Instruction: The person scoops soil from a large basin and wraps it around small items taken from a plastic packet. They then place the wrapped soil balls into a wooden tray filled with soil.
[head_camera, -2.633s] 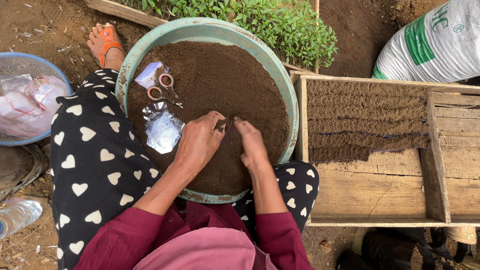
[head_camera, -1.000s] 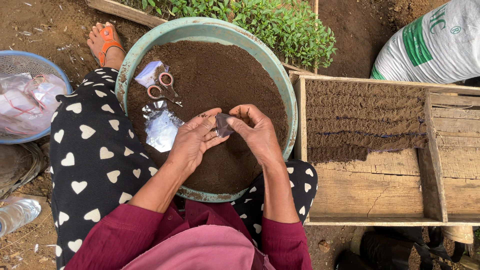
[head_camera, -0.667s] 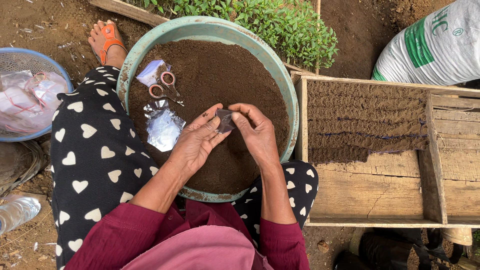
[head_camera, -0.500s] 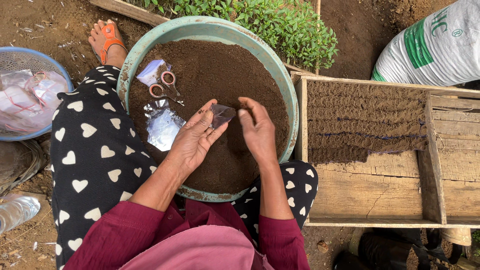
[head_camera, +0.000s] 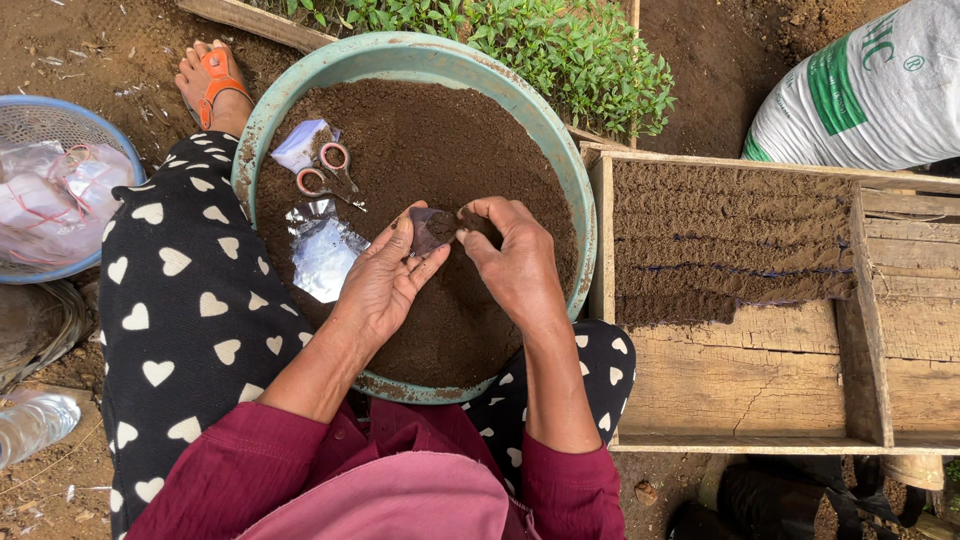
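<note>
Soil-filled basin (head_camera: 585, 215): both hands (head_camera: 385, 280) (head_camera: 515, 260) pinch a small dark bag (head_camera: 432, 228) mid-basin, clear of its rim.

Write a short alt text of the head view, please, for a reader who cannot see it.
Two hands, the left hand and right hand, hold a small dark soil-filled bag over a green basin of soil. Scissors lie on the soil; a wooden tray stands beside the basin.

An outdoor plant nursery on bare earth: a teal basin (head_camera: 575, 190) heaped with dark potting soil, a wooden seedling tray (head_camera: 760, 400) partly packed with rows of small soil-filled bags, a bed of green seedlings (head_camera: 560, 50) behind, and a white woven sack (head_camera: 870, 90) lying nearby.
</note>
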